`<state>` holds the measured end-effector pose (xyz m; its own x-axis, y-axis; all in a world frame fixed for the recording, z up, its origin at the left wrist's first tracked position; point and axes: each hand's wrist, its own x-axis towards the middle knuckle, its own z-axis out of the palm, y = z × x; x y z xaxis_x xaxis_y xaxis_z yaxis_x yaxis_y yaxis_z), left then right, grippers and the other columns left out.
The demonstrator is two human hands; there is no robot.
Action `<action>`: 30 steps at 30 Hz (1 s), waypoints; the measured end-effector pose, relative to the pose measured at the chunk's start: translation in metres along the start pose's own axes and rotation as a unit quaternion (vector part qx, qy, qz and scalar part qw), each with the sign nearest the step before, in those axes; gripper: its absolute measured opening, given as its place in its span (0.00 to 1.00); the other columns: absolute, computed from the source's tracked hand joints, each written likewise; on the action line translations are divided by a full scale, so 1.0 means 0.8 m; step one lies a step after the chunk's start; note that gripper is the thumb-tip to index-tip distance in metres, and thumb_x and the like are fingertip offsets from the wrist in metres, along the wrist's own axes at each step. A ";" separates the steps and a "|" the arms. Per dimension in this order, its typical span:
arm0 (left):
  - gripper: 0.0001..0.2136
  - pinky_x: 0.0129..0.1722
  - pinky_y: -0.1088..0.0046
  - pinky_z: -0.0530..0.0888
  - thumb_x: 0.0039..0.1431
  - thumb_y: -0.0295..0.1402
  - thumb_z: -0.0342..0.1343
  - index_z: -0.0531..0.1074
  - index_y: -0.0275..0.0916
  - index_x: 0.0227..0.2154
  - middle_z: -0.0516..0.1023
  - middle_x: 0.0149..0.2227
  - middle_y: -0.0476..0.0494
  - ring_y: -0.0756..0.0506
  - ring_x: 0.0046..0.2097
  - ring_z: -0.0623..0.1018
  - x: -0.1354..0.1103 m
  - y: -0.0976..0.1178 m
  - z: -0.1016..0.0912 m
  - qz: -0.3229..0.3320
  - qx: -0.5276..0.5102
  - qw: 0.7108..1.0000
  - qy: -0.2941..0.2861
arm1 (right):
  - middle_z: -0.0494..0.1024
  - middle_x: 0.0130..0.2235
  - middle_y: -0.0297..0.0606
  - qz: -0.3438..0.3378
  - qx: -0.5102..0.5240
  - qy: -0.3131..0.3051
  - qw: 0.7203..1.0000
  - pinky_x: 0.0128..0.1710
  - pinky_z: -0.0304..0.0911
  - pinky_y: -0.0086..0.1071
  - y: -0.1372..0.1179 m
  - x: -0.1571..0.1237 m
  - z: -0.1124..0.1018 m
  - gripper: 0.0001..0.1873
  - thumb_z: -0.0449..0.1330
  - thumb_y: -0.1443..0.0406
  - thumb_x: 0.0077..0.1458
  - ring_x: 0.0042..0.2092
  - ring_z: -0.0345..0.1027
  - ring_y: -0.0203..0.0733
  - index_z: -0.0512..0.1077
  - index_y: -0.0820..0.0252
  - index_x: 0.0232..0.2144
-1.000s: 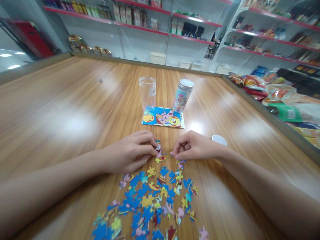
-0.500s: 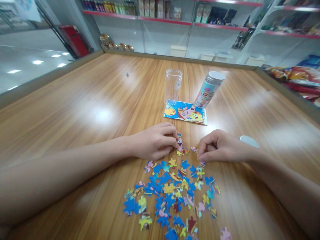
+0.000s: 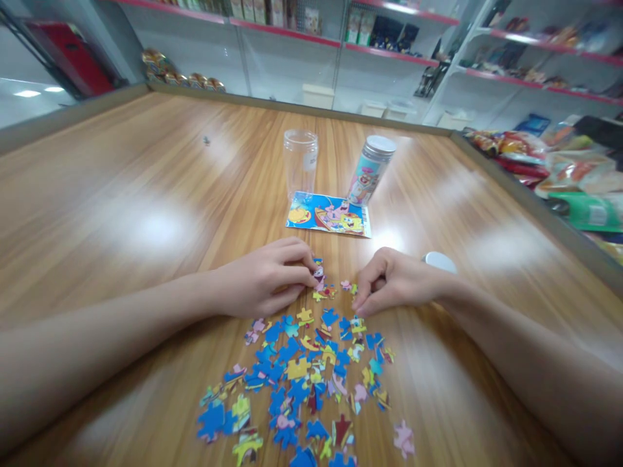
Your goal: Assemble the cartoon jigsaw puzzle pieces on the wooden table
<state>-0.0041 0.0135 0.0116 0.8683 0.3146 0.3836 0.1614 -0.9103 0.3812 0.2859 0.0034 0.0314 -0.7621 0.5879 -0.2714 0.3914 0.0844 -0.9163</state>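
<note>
Clear jar (image 3: 300, 162) open-topped; printed can (image 3: 368, 178) lidded, contents hidden. Loose pieces (image 3: 298, 368) nearer the wearer than both hands. Left hand (image 3: 267, 277): fingers bent against piece cluster (image 3: 319, 279), grip unclear. Right hand (image 3: 394, 279): fingertips close together, cannot tell if clamped; nearer loose pieces than a second ago.

A: Cut off?
B: Front puzzle pieces (image 3: 302, 458), bottom edge.
A: Hidden?
B: Lid (image 3: 440, 261), lower rim, behind the wrist of the right hand (image 3: 392, 279).
A: Unclear?
B: Worktop (image 3: 121, 175) speck (image 3: 206, 140), too small; shelf goods (image 3: 395, 35), blurred.
</note>
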 end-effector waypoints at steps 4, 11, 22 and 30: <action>0.14 0.52 0.60 0.75 0.64 0.23 0.53 0.76 0.39 0.49 0.75 0.49 0.35 0.40 0.53 0.74 -0.005 -0.006 0.002 0.002 -0.004 1.000 -0.012 | 0.80 0.25 0.35 -0.024 -0.010 0.004 1.000 0.20 0.49 0.24 0.000 0.002 0.001 0.08 0.73 0.65 0.48 0.22 0.58 0.27 0.84 0.65 0.32; 0.14 0.52 0.62 0.76 0.63 0.23 0.54 0.76 0.41 0.49 0.76 0.49 0.37 0.40 0.53 0.75 -0.006 -0.009 0.002 0.011 -0.010 1.000 -0.011 | 0.69 0.18 0.26 -0.027 -0.031 0.001 0.999 0.19 0.44 0.23 -0.002 0.002 0.000 0.07 0.72 0.65 0.48 0.20 0.50 0.25 0.81 0.65 0.28; 0.10 0.50 0.58 0.76 0.63 0.24 0.54 0.78 0.37 0.43 0.76 0.42 0.35 0.40 0.47 0.76 0.006 0.001 -0.001 0.011 0.019 1.000 0.008 | 0.59 0.19 0.24 0.011 -0.046 0.018 0.999 0.20 0.42 0.26 0.004 -0.002 -0.003 0.05 0.58 0.70 0.46 0.22 0.49 0.29 0.64 0.59 0.23; 0.12 0.51 0.59 0.76 0.63 0.24 0.53 0.77 0.38 0.46 0.76 0.45 0.35 0.40 0.50 0.75 0.002 0.002 -0.002 0.004 0.004 1.000 -0.001 | 0.53 0.22 0.24 -0.039 -0.011 0.031 0.999 0.23 0.40 0.29 -0.004 0.002 -0.002 0.05 0.52 0.68 0.44 0.24 0.44 0.30 0.57 0.57 0.23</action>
<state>-0.0031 0.0126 0.0143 0.8701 0.3069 0.3858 0.1584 -0.9151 0.3707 0.2841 0.0057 0.0340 -0.7573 0.6277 -0.1802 0.3438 0.1486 -0.9272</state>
